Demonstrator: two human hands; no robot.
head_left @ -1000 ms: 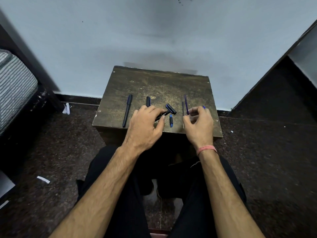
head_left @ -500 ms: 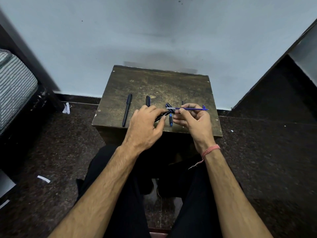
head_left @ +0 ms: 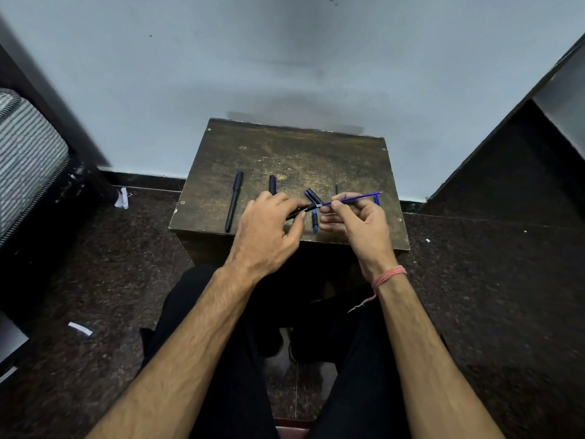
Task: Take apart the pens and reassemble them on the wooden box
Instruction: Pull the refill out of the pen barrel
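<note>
On the wooden box (head_left: 285, 153) my left hand (head_left: 269, 229) grips a black pen barrel (head_left: 300, 211) that points right. My right hand (head_left: 361, 226) pinches a thin blue refill (head_left: 354, 199), its tip meeting the barrel's open end. A whole black pen (head_left: 233, 201) lies at the left. A second dark pen (head_left: 272, 184) sticks out above my left hand. A black cap (head_left: 314, 195) and a small blue piece (head_left: 314, 220) lie between my hands. A thin dark rod (head_left: 336, 187) lies behind my right hand.
The box stands against a pale wall (head_left: 285, 58) on a dark speckled floor (head_left: 474, 280). A striped cushion (head_left: 25, 153) is at the left. Paper scraps (head_left: 122, 198) lie on the floor. My legs in black trousers (head_left: 228, 359) sit below the box.
My right hand has picked the blue refill up from the box, turned it sideways and brought its tip to the barrel held in my left hand.
</note>
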